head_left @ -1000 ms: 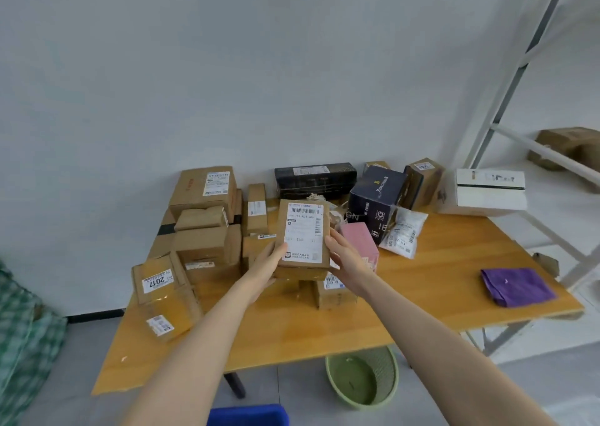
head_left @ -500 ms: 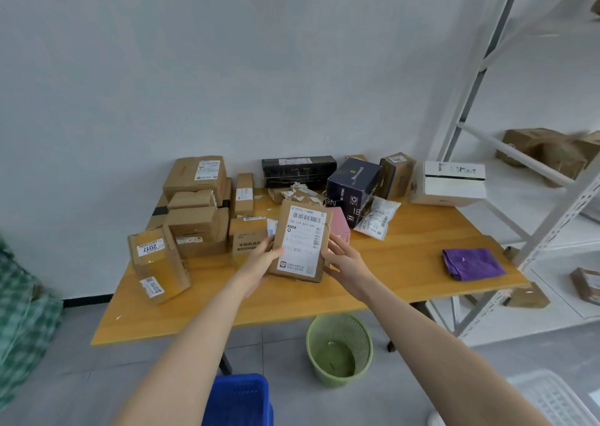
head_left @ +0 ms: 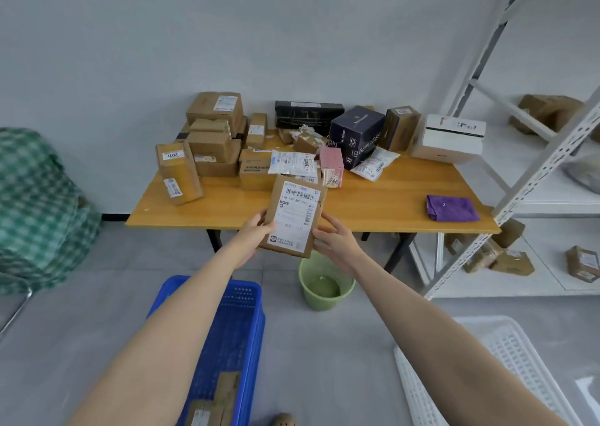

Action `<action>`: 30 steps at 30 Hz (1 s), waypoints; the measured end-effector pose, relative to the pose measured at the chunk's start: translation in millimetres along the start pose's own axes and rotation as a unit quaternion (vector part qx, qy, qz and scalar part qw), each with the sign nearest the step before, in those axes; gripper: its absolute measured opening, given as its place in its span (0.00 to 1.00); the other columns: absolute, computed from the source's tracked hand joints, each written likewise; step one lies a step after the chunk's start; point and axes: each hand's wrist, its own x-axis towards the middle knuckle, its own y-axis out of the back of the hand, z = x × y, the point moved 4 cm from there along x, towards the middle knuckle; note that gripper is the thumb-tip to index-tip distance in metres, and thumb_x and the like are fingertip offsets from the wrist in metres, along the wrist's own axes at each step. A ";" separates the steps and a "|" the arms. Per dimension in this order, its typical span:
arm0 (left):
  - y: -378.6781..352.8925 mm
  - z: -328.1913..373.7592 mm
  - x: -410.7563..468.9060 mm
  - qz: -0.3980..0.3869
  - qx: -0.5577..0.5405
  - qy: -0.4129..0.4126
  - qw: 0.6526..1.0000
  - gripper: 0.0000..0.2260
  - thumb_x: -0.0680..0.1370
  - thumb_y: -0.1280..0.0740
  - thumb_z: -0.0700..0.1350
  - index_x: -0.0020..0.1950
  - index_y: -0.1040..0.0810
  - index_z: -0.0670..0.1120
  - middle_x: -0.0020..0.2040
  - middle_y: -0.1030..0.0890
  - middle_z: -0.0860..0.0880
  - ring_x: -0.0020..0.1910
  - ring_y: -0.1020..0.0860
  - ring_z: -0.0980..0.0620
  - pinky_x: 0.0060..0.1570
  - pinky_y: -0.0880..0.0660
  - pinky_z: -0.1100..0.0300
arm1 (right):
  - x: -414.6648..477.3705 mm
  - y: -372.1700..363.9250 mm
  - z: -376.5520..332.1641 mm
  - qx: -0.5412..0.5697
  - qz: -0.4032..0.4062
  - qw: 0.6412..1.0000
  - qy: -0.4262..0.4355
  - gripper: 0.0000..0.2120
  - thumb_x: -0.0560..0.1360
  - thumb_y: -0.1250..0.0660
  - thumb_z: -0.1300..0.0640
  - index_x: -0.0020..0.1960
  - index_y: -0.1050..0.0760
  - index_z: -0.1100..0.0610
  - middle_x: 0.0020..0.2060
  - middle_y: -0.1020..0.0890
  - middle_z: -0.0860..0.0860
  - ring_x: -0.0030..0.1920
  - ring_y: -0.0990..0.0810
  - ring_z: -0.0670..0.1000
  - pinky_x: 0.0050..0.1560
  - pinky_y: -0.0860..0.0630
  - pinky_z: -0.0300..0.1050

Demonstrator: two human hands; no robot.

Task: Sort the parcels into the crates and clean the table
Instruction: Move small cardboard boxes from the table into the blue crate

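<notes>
I hold a flat brown parcel (head_left: pixel 293 217) with a white shipping label in front of the wooden table (head_left: pixel 383 204), label facing me. My left hand (head_left: pixel 255 234) grips its left edge and my right hand (head_left: pixel 334 240) grips its right edge. On the table lie several parcels: a stack of brown boxes (head_left: pixel 214 139), a dark blue box (head_left: pixel 355 133), a pink box (head_left: pixel 331 162), a white box (head_left: pixel 449 138) and white mailer bags (head_left: pixel 293 162). A purple cloth (head_left: pixel 451 208) lies near the table's right end. A blue crate (head_left: pixel 227 347) holding brown parcels stands on the floor below my left arm. A white crate (head_left: pixel 500 360) stands at the lower right.
A green waste basket (head_left: pixel 324 282) stands on the floor under the table's front edge. A white metal shelf rack (head_left: pixel 535 172) with brown parcels stands to the right. A green checked bag (head_left: pixel 35 211) sits at the left. The floor is grey.
Both hands have drawn the labelled parcel back from the table toward me. The view has backed away and tipped down, bringing the blue and white crates into sight.
</notes>
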 end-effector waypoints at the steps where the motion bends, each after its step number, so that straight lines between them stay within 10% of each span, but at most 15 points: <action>1: 0.6 -1.9 -7.4 0.003 0.003 0.001 1.000 0.23 0.82 0.42 0.39 0.76 0.42 0.49 0.68 0.27 0.48 0.57 0.25 0.50 0.54 0.27 0.56 | -4.2 -1.2 3.6 -0.009 0.001 1.000 -0.006 0.25 0.77 0.37 0.68 0.72 0.36 0.57 0.52 0.20 0.52 0.50 0.20 0.51 0.48 0.22 0.47; 12: 82.2 -43.7 -70.2 0.087 0.045 0.029 0.995 0.18 0.79 0.38 0.40 0.68 0.34 0.47 0.61 0.25 0.49 0.53 0.24 0.51 0.48 0.23 0.52 | -26.5 -73.0 51.1 -0.095 -0.023 0.994 -0.052 0.20 0.75 0.32 0.66 0.65 0.30 0.63 0.59 0.21 0.56 0.58 0.21 0.56 0.59 0.24 0.59; 19: 189.5 -71.7 -99.2 0.094 0.076 0.042 0.992 0.16 0.79 0.37 0.41 0.66 0.34 0.45 0.61 0.25 0.46 0.57 0.24 0.48 0.55 0.24 0.50 | -32.3 -186.5 92.8 -0.067 -0.043 0.995 -0.065 0.14 0.77 0.36 0.68 0.62 0.30 0.64 0.52 0.20 0.56 0.47 0.19 0.53 0.42 0.20 0.47; 30: 310.3 -150.2 -138.4 -0.003 0.158 0.148 0.976 0.17 0.80 0.38 0.44 0.68 0.34 0.44 0.65 0.26 0.47 0.62 0.29 0.50 0.54 0.31 0.53 | -71.3 -309.3 205.0 -0.067 -0.018 0.990 -0.120 0.16 0.78 0.38 0.65 0.65 0.28 0.60 0.57 0.19 0.54 0.54 0.19 0.52 0.48 0.19 0.45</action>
